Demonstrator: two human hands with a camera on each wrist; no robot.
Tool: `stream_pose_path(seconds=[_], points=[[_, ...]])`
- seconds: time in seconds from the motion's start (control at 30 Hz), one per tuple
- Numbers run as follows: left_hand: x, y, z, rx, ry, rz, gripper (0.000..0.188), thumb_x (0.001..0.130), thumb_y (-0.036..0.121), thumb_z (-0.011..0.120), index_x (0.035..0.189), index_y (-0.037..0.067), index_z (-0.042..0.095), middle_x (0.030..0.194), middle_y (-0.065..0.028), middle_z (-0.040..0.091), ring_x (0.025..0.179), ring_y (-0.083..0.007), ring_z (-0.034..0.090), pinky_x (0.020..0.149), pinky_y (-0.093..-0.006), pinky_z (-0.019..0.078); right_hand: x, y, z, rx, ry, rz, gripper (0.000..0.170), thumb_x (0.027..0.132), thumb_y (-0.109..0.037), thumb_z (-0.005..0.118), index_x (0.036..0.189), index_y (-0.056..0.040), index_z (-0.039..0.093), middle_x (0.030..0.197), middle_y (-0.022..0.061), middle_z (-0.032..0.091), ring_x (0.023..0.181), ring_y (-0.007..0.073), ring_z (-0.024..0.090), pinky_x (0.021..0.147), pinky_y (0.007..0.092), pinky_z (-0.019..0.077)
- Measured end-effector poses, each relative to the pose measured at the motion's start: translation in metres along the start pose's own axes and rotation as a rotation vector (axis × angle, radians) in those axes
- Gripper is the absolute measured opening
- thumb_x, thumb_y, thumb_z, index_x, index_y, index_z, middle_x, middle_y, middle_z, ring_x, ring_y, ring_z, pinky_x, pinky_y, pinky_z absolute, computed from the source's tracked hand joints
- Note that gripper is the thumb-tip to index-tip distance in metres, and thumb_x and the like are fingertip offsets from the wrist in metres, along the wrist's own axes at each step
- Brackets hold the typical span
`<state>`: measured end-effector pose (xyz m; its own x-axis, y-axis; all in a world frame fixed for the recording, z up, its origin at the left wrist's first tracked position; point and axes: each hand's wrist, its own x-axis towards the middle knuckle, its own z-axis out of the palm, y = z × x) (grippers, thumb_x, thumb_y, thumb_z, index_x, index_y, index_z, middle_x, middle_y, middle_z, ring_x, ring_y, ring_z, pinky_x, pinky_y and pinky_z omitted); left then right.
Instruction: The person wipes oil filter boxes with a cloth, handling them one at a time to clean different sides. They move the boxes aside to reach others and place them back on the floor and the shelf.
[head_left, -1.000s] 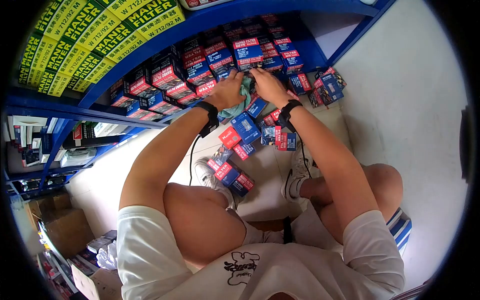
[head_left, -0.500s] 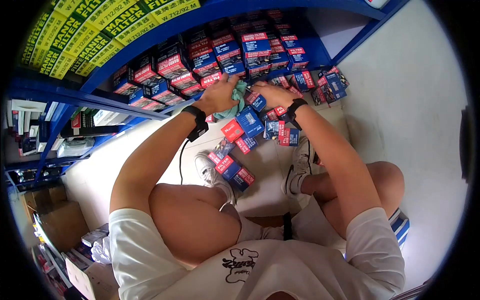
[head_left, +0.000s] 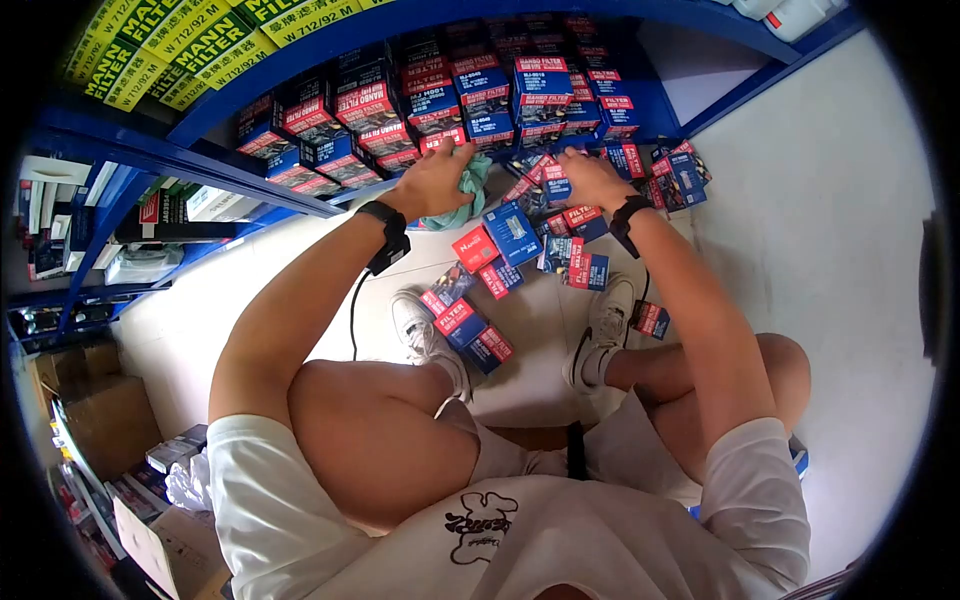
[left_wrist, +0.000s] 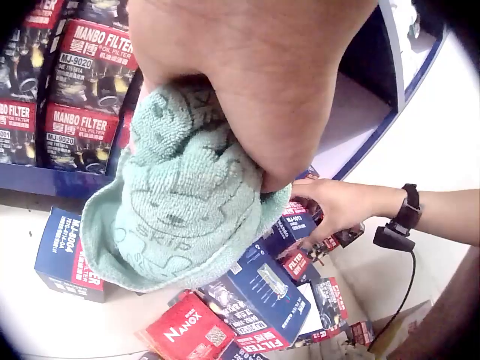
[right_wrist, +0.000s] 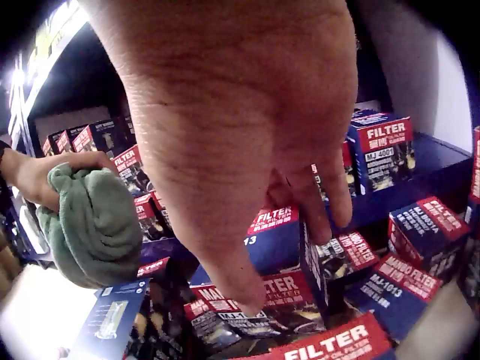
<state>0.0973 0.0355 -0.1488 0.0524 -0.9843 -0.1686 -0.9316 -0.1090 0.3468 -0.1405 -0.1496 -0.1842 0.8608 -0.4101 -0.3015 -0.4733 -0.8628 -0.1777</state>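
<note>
My left hand (head_left: 435, 183) grips a bunched green towel (left_wrist: 180, 206) just in front of the bottom shelf's edge. The towel has a printed cartoon pattern and hangs in folds below the palm. My right hand (head_left: 597, 182) holds a blue and red oil filter box (right_wrist: 274, 259), thumb on the near side and fingers on the far side. That box is over other filter boxes lying on the floor. Close by lie a larger blue box (head_left: 513, 232) and a red-ended box (left_wrist: 191, 330).
Rows of stacked filter boxes (head_left: 370, 108) fill the blue bottom shelf (head_left: 690, 120). Yellow-green boxes (head_left: 190, 40) stand on the shelf above. Loose boxes (head_left: 465, 335) lie between the person's shoes (head_left: 412, 325), others (head_left: 677, 180) at the right. Cardboard boxes (head_left: 110, 420) stand at the left.
The hands, earlier close together at the towel, have moved apart. My right hand has shifted right with the filter box, while the left keeps the towel. The head view has shifted slightly.
</note>
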Motion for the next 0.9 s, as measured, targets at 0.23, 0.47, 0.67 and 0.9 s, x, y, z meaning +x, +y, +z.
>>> stream_pose_path(seconds=[0.23,0.47,0.67,0.9], points=[[0.001,0.006,-0.003,-0.007,-0.039,-0.005,0.075,0.078,0.026,0.075,0.141,0.007,0.039,0.132,-0.0311,0.046,0.118,-0.0488,0.056,0.101,-0.0508,0.0491,-0.003,0.009,0.018,-0.023,0.005,-0.018,0.058,0.069,-0.007,0.082,0.120,0.0018,0.056,0.126,0.0197,0.057,0.113,0.0396,0.062,0.096,0.0453,0.0532],[0.002,0.005,-0.002,-0.016,-0.091,-0.033,0.074,0.079,0.027,0.075,0.141,0.008,0.039,0.131,-0.0275,0.047,0.118,-0.0476,0.057,0.100,-0.0505,0.0498,0.001,0.005,0.019,-0.010,-0.028,-0.084,0.056,0.067,0.003,0.078,0.118,0.0048,0.055,0.126,0.0202,0.057,0.112,0.0406,0.060,0.093,0.0444,0.0536],[0.001,0.003,0.001,0.009,-0.047,-0.001,0.074,0.079,0.027,0.075,0.140,0.008,0.039,0.129,-0.0270,0.048,0.117,-0.0467,0.058,0.099,-0.0506,0.0499,0.002,0.014,0.021,0.123,-0.002,-0.201,0.058,0.065,-0.001,0.081,0.117,0.0031,0.056,0.125,0.0196,0.057,0.113,0.0403,0.060,0.095,0.0436,0.0527],[0.002,0.001,0.003,-0.005,-0.047,0.007,0.073,0.077,0.026,0.076,0.138,0.007,0.040,0.128,-0.0264,0.048,0.117,-0.0475,0.057,0.100,-0.0500,0.0496,-0.009,0.006,0.023,0.137,-0.110,-0.014,0.058,0.070,0.001,0.081,0.122,0.0062,0.055,0.135,0.0234,0.053,0.123,0.0397,0.056,0.102,0.0433,0.0500]])
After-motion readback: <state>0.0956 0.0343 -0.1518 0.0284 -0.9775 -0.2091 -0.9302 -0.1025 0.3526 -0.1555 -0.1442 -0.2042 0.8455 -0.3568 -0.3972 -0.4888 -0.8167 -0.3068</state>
